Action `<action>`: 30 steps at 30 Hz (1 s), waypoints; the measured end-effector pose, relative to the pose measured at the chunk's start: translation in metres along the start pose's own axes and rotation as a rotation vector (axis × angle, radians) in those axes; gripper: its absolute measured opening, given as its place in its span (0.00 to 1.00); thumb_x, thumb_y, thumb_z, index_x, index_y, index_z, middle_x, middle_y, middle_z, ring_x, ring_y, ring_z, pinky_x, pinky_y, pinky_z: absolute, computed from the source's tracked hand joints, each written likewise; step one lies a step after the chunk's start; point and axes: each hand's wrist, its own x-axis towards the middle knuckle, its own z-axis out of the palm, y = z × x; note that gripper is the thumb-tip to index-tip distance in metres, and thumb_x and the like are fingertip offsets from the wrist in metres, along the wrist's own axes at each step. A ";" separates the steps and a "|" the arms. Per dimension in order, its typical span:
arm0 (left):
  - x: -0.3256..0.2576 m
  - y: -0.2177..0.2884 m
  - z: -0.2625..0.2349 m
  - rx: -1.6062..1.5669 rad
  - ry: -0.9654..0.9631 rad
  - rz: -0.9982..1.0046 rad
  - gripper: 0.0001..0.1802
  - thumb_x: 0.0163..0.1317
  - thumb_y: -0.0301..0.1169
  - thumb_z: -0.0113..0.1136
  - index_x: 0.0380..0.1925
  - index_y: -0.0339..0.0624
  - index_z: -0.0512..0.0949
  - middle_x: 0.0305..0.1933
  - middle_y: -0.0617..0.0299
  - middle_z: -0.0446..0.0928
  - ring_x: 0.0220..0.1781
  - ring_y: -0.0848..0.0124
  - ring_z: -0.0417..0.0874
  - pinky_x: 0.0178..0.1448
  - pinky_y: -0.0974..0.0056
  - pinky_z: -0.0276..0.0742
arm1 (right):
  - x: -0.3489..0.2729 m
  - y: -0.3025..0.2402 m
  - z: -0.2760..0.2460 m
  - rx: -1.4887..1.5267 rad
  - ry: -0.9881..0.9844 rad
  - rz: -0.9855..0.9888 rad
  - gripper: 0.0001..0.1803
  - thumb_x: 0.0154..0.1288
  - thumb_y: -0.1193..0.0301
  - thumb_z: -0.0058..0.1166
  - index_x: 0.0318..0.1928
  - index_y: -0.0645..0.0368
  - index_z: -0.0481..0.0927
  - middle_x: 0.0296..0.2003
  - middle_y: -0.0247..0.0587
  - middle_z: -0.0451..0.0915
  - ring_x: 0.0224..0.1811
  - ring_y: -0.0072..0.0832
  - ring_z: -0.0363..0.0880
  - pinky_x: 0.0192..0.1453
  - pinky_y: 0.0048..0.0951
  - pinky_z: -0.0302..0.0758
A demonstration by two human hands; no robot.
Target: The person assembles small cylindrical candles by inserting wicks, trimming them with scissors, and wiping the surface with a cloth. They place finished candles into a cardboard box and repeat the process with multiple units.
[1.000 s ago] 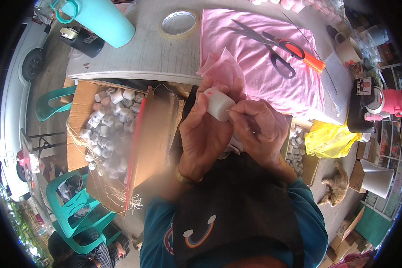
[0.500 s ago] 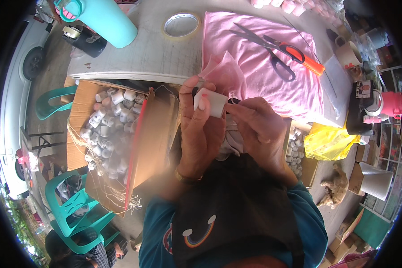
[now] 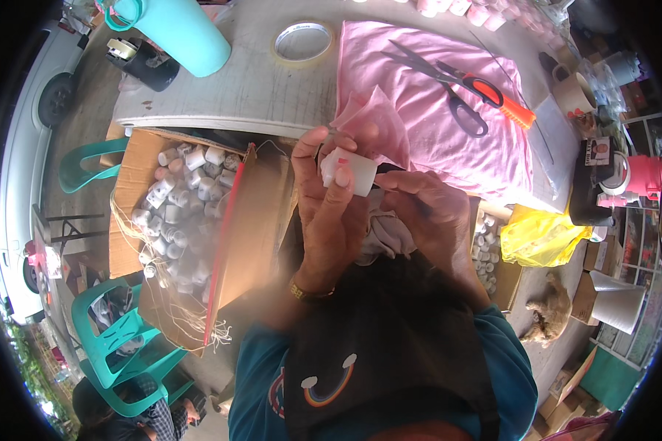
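Left hand (image 3: 326, 220) holding white cylinder (image 3: 361, 175); right hand (image 3: 430, 209) at its end; scissors (image 3: 438, 74) on pink cloth (image 3: 426, 136).

white stubby cylinder (image 3: 362, 175), small pink-red mark toward left end; tipped on its side, held up in fingers of left hand (image 3: 326, 207), right end facing fingertips of right hand (image 3: 432, 204), very close.

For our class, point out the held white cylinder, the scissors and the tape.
White cylinder (image 3: 362, 175), head view: on its smooth side.
Scissors (image 3: 435, 72), head view: on the blades, near the handles.
Tape (image 3: 300, 63), head view: on its ring's near edge.
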 end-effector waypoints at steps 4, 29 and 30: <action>0.000 -0.002 -0.001 0.015 -0.046 0.024 0.24 0.70 0.27 0.49 0.64 0.50 0.58 0.56 0.59 0.68 0.72 0.60 0.64 0.72 0.56 0.61 | -0.006 -0.001 -0.003 0.089 0.053 0.206 0.09 0.58 0.83 0.61 0.39 0.62 0.77 0.32 0.40 0.83 0.34 0.25 0.84 0.38 0.24 0.78; 0.000 -0.008 -0.001 0.172 -0.066 0.029 0.26 0.69 0.26 0.51 0.65 0.47 0.56 0.55 0.57 0.66 0.69 0.59 0.67 0.70 0.52 0.64 | -0.010 0.010 -0.003 0.437 -0.036 0.432 0.04 0.67 0.80 0.55 0.41 0.62 0.76 0.32 0.31 0.79 0.35 0.14 0.76 0.41 0.19 0.73; -0.001 -0.007 0.000 0.179 -0.063 0.025 0.27 0.69 0.26 0.51 0.65 0.47 0.56 0.55 0.57 0.66 0.69 0.59 0.67 0.70 0.52 0.64 | -0.009 0.009 -0.002 0.468 -0.039 0.415 0.05 0.67 0.80 0.55 0.42 0.61 0.76 0.33 0.31 0.79 0.35 0.14 0.76 0.42 0.20 0.74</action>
